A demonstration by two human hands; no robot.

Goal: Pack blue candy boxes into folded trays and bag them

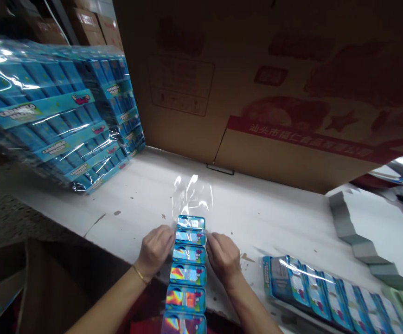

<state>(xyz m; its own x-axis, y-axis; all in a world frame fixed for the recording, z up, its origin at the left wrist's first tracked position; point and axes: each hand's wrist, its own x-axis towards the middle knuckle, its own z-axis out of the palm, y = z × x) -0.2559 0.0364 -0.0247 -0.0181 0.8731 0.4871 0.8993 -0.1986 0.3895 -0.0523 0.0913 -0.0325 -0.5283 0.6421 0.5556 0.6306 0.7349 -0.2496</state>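
A row of several small blue tins [188,254] with shiny labels runs away from me inside a clear plastic bag [191,197], whose far end lies flat on the white table. My left hand [156,248], with a thin bracelet at the wrist, is closed on the left side of the bag near the far tins. Opposite it, my right hand [223,257] pinches the bag's right side, fingers curled. The near end of the row drops out of the bottom of the view, over the table's front edge.
Wrapped stacks of blue boxes [58,111] stand at the left. A large cardboard carton [257,83] rises along the back of the white table [135,199]. At the right lies another wrapped row of blue tins [329,292], with folded grey-white card [371,241] beyond. An open cardboard box [44,287] sits lower left.
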